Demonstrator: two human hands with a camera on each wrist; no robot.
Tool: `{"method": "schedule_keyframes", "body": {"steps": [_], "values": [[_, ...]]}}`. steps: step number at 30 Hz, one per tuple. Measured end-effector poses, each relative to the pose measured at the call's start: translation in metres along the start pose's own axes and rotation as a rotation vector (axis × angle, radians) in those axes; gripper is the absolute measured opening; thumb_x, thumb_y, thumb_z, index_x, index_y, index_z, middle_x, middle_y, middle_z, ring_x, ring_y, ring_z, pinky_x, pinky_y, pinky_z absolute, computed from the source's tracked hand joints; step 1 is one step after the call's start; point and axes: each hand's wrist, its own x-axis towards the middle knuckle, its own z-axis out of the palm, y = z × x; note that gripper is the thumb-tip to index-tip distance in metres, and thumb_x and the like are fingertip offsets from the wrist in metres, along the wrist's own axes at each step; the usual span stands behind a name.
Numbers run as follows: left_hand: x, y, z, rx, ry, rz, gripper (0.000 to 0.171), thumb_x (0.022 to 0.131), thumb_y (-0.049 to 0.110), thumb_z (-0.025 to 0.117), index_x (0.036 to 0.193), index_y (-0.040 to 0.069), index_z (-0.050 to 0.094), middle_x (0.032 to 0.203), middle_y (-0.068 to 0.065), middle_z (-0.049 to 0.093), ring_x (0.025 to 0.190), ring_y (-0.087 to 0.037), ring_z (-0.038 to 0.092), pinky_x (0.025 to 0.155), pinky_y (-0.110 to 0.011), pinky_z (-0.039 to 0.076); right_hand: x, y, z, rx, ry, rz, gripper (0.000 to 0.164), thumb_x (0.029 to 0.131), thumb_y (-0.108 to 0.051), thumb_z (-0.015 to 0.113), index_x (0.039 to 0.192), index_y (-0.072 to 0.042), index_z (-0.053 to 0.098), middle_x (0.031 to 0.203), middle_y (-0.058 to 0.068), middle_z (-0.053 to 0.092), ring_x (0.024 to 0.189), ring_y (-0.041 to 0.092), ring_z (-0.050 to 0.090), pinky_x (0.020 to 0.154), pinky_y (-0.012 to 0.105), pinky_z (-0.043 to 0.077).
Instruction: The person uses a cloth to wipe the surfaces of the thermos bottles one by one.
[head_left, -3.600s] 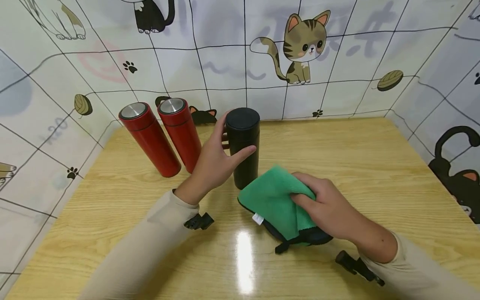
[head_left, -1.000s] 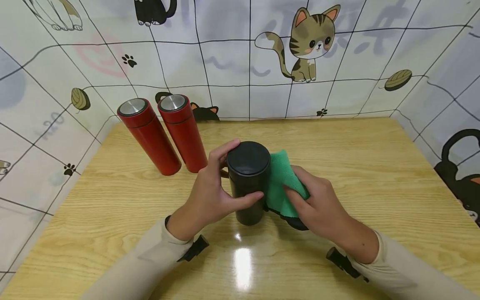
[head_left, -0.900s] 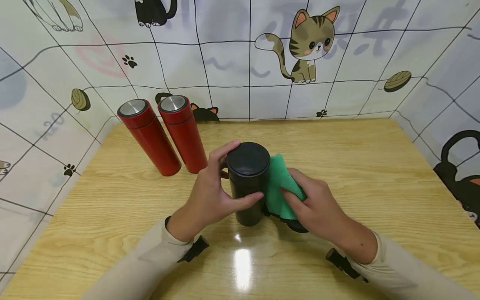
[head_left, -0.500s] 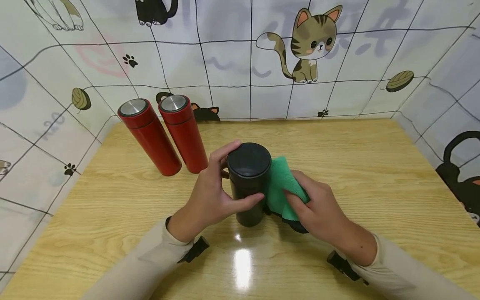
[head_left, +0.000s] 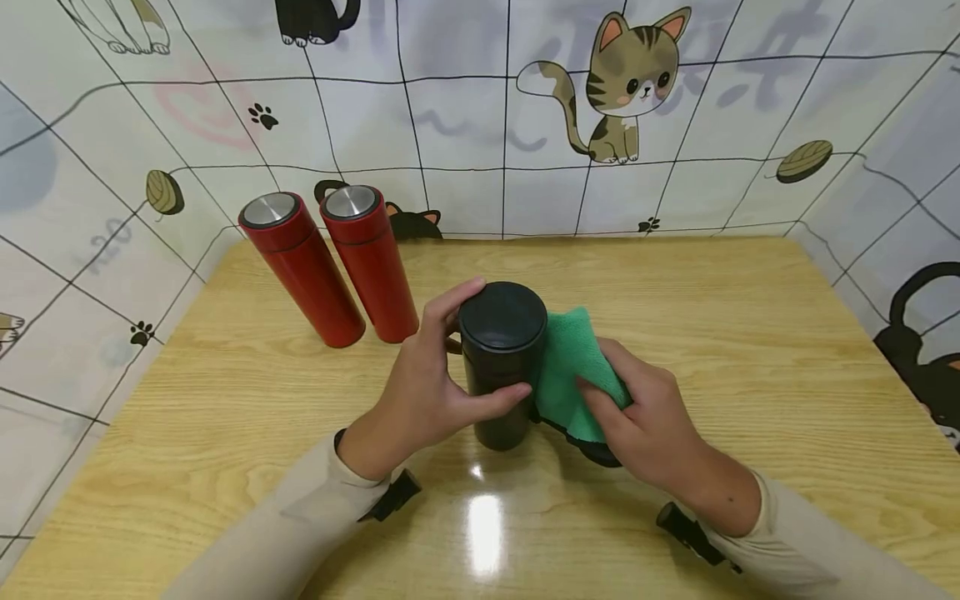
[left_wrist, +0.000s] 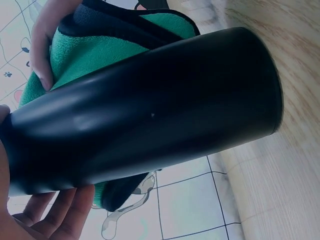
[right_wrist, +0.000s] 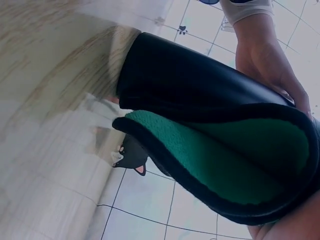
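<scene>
A black thermos flask [head_left: 502, 317] stands upright on the table in the head view. Curled around its upper body are the thumb and fingers of my left hand [head_left: 420, 396]. My right hand [head_left: 652, 417] grips a green cloth [head_left: 573, 375] with dark edging, bunched against the flask's right side. In the left wrist view the flask [left_wrist: 150, 110] fills the middle, with the cloth [left_wrist: 95, 55] behind it. The right wrist view shows the cloth [right_wrist: 215, 165] folded over beside the flask [right_wrist: 175, 75]; the right fingers are mostly hidden there.
Two red thermos flasks with steel lids, a left one [head_left: 303, 271] and a right one [head_left: 371, 267], stand at the table's back left. The wooden table [head_left: 712, 317] meets cat-patterned walls [head_left: 450, 108] at the back and sides.
Since the oldest frame, the black flask and left hand have come nearer the table's front. The right hand has brought the cloth against the flask's side. Over the last second, little has moved.
</scene>
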Motion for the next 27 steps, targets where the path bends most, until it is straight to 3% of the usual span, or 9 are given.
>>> {"method": "schedule_keyframes", "body": {"steps": [4,10,15,21,27], "values": [[-0.0009,0.0006,0.0003,0.006,-0.001,-0.004,0.104,0.069,0.022,0.092,0.148,0.008,0.026,0.129,-0.011,0.062,0.110,-0.021,0.064,0.072,-0.030,0.058,-0.0019,0.0010,0.0007,-0.007,-0.032,0.020,0.039,0.086,0.011,0.063,0.122,-0.003,0.063,0.097,0.006,0.072,0.081,0.003,0.066,0.075,0.010,0.052],[-0.0002,0.0008,-0.0006,-0.012,-0.004,0.009,0.103,0.069,0.023,0.091,0.148,0.008,0.026,0.128,-0.011,0.063,0.112,-0.022,0.064,0.074,-0.030,0.058,-0.0016,0.0012,0.0002,-0.014,0.013,-0.005,0.040,0.085,0.011,0.062,0.122,-0.003,0.063,0.099,0.008,0.072,0.081,0.005,0.067,0.076,0.010,0.052],[0.0003,-0.0003,-0.0025,-0.025,-0.021,0.016,0.103,0.069,0.022,0.091,0.148,0.008,0.026,0.127,-0.011,0.065,0.112,-0.021,0.065,0.076,-0.028,0.059,-0.0025,0.0023,0.0000,-0.017,-0.042,0.019,0.040,0.086,0.010,0.063,0.123,-0.004,0.062,0.099,0.005,0.072,0.082,0.003,0.066,0.076,0.010,0.052],[0.0037,-0.0015,-0.0056,-0.060,-0.048,0.022,0.102,0.070,0.019,0.090,0.149,0.008,0.026,0.128,-0.011,0.065,0.114,-0.021,0.064,0.079,-0.028,0.060,-0.0002,0.0003,-0.0025,-0.011,0.017,-0.022,0.042,0.084,0.012,0.063,0.123,-0.003,0.064,0.100,0.008,0.073,0.081,0.005,0.067,0.076,0.011,0.052],[0.0037,-0.0024,-0.0079,-0.070,-0.074,0.022,0.104,0.070,0.017,0.090,0.149,0.009,0.024,0.128,-0.010,0.064,0.115,-0.020,0.064,0.080,-0.028,0.060,-0.0007,0.0004,-0.0031,-0.022,-0.069,0.018,0.040,0.087,0.009,0.062,0.124,-0.007,0.062,0.098,0.003,0.072,0.079,0.003,0.064,0.074,0.011,0.052]]}}
